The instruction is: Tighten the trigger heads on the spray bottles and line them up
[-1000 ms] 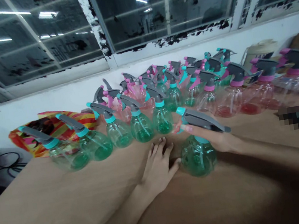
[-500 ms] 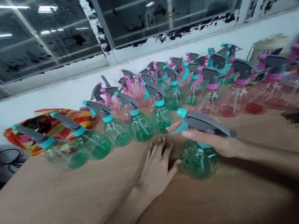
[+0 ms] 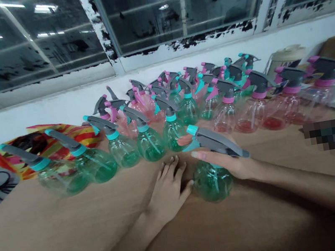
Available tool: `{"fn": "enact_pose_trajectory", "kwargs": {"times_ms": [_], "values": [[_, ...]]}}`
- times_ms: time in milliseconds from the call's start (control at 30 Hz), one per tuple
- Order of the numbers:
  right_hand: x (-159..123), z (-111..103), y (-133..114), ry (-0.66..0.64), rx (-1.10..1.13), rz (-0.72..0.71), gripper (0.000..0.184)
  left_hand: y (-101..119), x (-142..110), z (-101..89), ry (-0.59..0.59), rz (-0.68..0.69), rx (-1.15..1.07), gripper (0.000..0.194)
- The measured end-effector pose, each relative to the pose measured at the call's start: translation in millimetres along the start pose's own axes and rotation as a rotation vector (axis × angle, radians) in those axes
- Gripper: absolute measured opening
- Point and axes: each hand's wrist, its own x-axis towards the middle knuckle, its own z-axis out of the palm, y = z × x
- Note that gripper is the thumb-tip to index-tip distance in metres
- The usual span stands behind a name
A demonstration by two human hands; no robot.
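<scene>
A green spray bottle (image 3: 213,184) with a grey trigger head and turquoise nozzle stands on the wooden table (image 3: 77,237). Around its neck, just under the sprayer head, wraps my right hand (image 3: 235,163), with its fingertips showing on the left side near the trigger. My left hand (image 3: 166,189) lies flat on the tabletop, fingers spread, its thumb tip close to the bottle's left side. Whether that thumb touches the bottle I cannot tell. Several more green spray bottles (image 3: 150,145) stand in a row beyond my left hand.
Pink spray bottles (image 3: 276,116) stand at the right, with more pink and green ones crowded behind. A patterned plastic bag (image 3: 70,132) lies at the back left. A cream jug (image 3: 287,57) sits by the wall below the windows. A pixelated dark object is at the right edge.
The whole view has shifted slightly, so things appear farther left. My right hand keeps its hold on the spray bottle, and my left hand stays flat on the table.
</scene>
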Motion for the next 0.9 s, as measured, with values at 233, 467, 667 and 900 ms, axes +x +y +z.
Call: {"fn": "enact_pose_trajectory", "kwargs": {"times_ms": [233, 467, 667, 900], "values": [[1.1, 0.1, 2.7, -0.005, 0.017, 0.003, 0.028, -0.6, 0.4, -0.3, 0.004, 0.014, 0.012, 0.045], [1.4, 0.3, 1.1, -0.024, 0.105, -0.011, 0.026, 1.5, 0.5, -2.1, -0.026, -0.002, 0.035, 0.046], [2.0, 0.7, -0.2, -0.032, 0.111, -0.030, 0.023, 0.9, 0.4, -0.2, -0.021, 0.008, 0.038, 0.046], [3.6, -1.4, 3.0, -0.014, -0.018, -0.029, 0.021, 0.1, 0.6, 0.1, -0.016, 0.008, 0.033, 0.046]]}}
